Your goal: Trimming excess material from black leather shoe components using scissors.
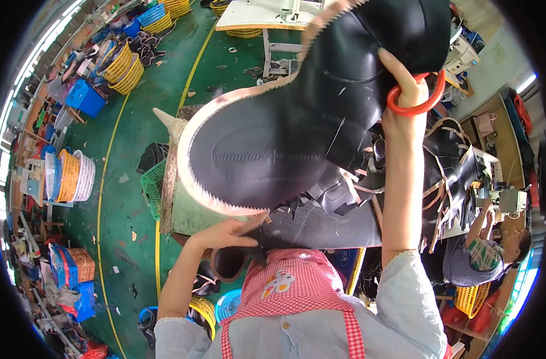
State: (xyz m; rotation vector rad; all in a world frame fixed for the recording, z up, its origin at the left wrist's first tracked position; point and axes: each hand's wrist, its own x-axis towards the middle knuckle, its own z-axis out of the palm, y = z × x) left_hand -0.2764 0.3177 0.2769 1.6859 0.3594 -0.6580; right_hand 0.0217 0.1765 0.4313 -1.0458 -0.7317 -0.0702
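Note:
A large black leather piece (273, 125), curved like a shoe upper, is held up in front of me. A pale, saw-toothed edge runs around it, and rows of stitch-like marks cross its face. My right hand (401, 87) is raised at its upper right, gripping it with the index finger lying over the leather. Around that hand shows a red ring (415, 107); I cannot tell if it is a scissors handle. Low at the left, my left hand (228, 233) pinches the lower toothed edge. Below its fingers hangs a dark, rounded piece (228, 266).
Under the leather is a worn workbench (192, 212) with dark scraps. A green basket (155, 188) stands at its left. More black pieces (449, 173) pile up at the right, near a person (485, 260). A white table (255, 15) stands ahead. Yellow lines mark the green floor (126, 173).

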